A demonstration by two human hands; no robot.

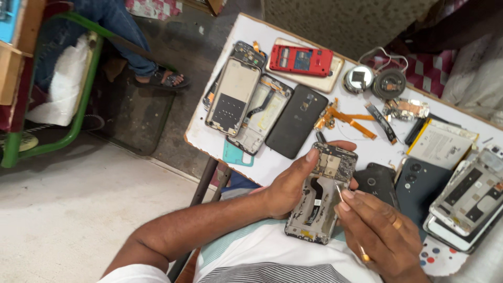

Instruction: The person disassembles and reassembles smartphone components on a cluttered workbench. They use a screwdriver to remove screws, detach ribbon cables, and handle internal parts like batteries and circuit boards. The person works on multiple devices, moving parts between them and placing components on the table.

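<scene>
My left hand (287, 186) grips an opened phone frame (320, 196) with its circuit board exposed, thumb on its upper edge. My right hand (373, 226), with two rings, pinches a thin metal tool (339, 194) whose tip touches the frame's right side. The frame hovers above my lap at the near edge of a white table (201, 137).
The table holds several phone parts: bare frames (233, 95), a black back cover (296, 121), a red-backed phone (301, 60), orange flex cables (347, 121), round coils (389, 83), a battery (439, 148), dark phones (416, 183). Another person's sandalled foot (162, 78) rests by a green chair (78, 99).
</scene>
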